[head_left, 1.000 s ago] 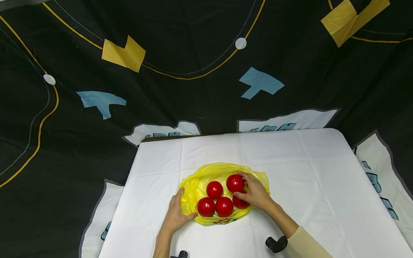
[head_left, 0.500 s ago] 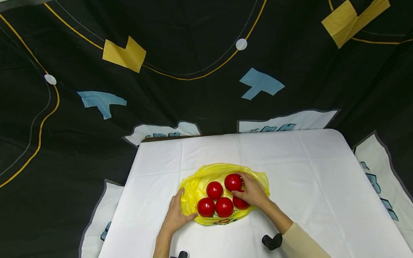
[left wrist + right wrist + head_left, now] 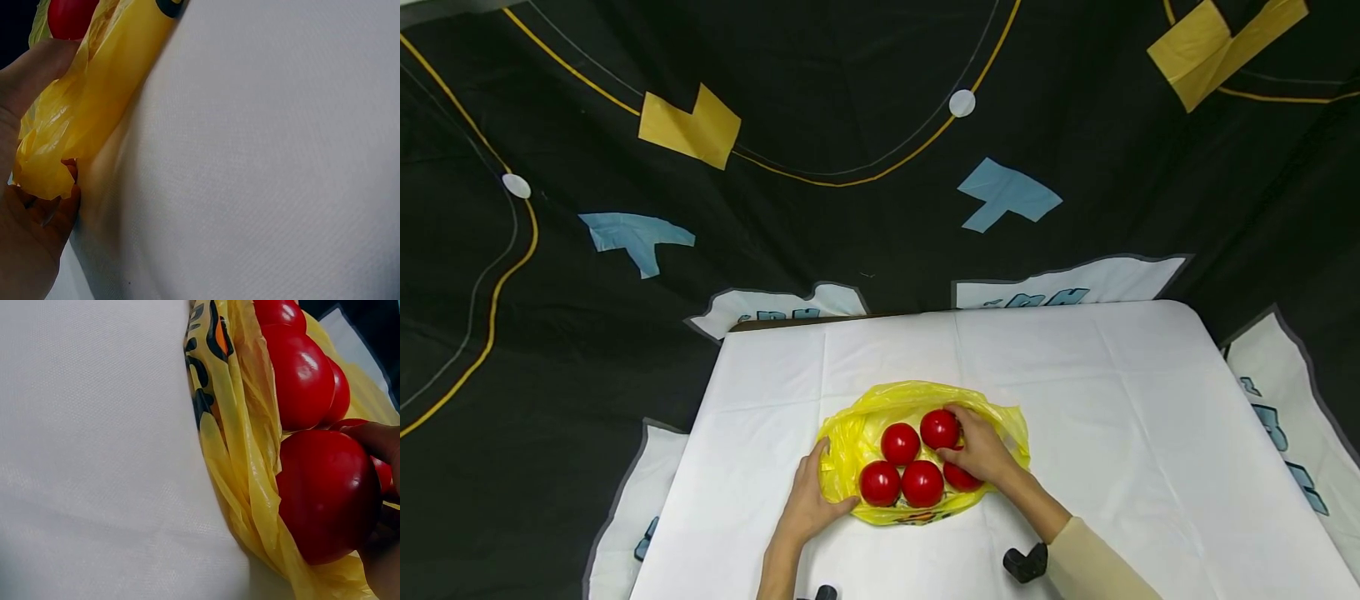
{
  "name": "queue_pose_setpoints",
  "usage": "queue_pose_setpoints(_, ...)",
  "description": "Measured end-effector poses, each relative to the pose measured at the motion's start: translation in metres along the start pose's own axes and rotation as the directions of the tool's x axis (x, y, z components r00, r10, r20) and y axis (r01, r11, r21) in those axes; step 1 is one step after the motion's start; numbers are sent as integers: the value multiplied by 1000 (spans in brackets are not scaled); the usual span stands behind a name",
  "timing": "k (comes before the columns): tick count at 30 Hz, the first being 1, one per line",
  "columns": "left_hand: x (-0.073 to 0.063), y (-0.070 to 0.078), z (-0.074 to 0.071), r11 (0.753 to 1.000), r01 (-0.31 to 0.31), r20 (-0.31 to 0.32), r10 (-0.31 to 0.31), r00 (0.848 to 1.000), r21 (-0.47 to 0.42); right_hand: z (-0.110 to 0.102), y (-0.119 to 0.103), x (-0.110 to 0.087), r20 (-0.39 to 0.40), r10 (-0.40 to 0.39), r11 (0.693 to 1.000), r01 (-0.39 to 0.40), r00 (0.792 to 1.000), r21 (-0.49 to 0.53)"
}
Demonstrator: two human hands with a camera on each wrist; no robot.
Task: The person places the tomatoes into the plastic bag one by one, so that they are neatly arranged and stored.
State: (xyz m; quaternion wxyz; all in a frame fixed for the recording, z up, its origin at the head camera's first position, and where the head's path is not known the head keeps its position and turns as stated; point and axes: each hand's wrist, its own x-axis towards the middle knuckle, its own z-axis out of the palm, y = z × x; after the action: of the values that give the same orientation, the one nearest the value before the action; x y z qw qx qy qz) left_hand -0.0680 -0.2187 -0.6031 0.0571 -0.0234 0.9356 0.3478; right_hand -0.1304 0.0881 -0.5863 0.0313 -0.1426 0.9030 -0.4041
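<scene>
A crumpled yellow plastic bag (image 3: 842, 454) lies spread on the table with its mouth wide, several glossy, round red balls, tomato-like, inside it. My left hand (image 3: 808, 498) holds the bag's left edge, thumb near the front and fingers at the back; the left wrist view shows yellow film (image 3: 94, 106) between them. At the bag's right side my right hand (image 3: 987, 450) grips the upper right red ball (image 3: 938, 428) between thumb and fingers. Below that hand sits another red ball (image 3: 961, 477), partly covered by it; this one looms large (image 3: 328, 494) in the right wrist view.
White cloth (image 3: 1097, 400) covers the table around the bag. A black device (image 3: 1026, 563) is at the right wrist, and part of another (image 3: 826, 592) shows by the left. Behind the table hangs a dark patterned cloth (image 3: 842, 242).
My right hand has shifted slightly left with the upper right ball, bringing it nearer the ball beside it. The left hand and the other balls stay about where they were.
</scene>
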Motion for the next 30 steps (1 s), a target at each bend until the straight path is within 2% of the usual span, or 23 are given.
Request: queue_pose_setpoints(30,-1,2,-1,1000,17,9,-17,1000,-2,1,-2,-4,14,31,999,-31,999,11)
